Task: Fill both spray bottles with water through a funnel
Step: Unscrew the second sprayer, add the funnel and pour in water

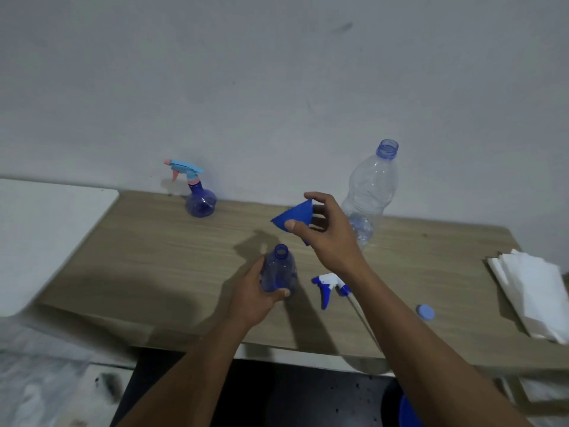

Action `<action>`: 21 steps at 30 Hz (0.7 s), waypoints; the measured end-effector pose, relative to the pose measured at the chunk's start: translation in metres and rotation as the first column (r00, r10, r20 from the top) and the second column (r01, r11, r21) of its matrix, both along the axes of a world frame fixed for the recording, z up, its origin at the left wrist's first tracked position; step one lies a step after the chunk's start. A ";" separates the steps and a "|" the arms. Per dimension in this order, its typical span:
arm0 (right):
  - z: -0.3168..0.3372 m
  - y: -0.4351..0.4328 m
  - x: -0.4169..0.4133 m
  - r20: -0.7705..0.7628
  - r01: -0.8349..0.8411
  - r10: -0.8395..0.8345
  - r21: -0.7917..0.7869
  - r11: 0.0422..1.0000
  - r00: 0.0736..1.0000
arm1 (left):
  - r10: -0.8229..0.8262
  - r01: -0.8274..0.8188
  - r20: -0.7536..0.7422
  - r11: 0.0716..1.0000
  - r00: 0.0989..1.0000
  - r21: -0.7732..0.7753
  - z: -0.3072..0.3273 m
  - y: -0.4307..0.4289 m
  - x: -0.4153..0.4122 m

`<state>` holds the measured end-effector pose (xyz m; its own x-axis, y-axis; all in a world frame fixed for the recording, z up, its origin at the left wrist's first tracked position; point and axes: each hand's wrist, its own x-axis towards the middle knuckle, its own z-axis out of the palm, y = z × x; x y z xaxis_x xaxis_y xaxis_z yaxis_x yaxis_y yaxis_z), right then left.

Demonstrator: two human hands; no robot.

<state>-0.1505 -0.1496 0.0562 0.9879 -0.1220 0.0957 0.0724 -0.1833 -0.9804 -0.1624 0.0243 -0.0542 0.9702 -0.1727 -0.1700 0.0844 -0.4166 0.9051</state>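
Near table centre, open blue spray bottle (279, 271) stands uncapped, our left hand (257, 292) wrapped round its body. Just above-right of bottle, our right hand (323, 229) pinches blue funnel (294, 217) by fingertips, tilted, not yet seated in neck. Right of bottle: removed trigger head (329, 286), loose cap (425, 312); beyond, clear water bottle (371, 195), little water left. Far left of bottle, second spray bottle (199, 195), head on. We judge task early: neither looks filled.

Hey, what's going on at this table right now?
A person is getting ready to fill a spray bottle. The left hand steadies an open blue bottle on the table; the right hand holds a blue funnel above it. Its sprayer head lies beside it. A second spray bottle waits, capped.
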 end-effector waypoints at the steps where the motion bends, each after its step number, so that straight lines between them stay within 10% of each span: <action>1: -0.001 0.003 -0.003 0.019 0.012 -0.012 0.012 1.000 1.000 | -0.005 0.005 -0.002 1.000 1.000 -0.004 0.000 0.000 0.000; 21: -0.047 0.021 -0.020 0.130 0.048 -0.043 -0.038 0.998 0.991 | -0.013 0.012 -0.017 0.999 1.000 -0.042 -0.004 0.000 0.005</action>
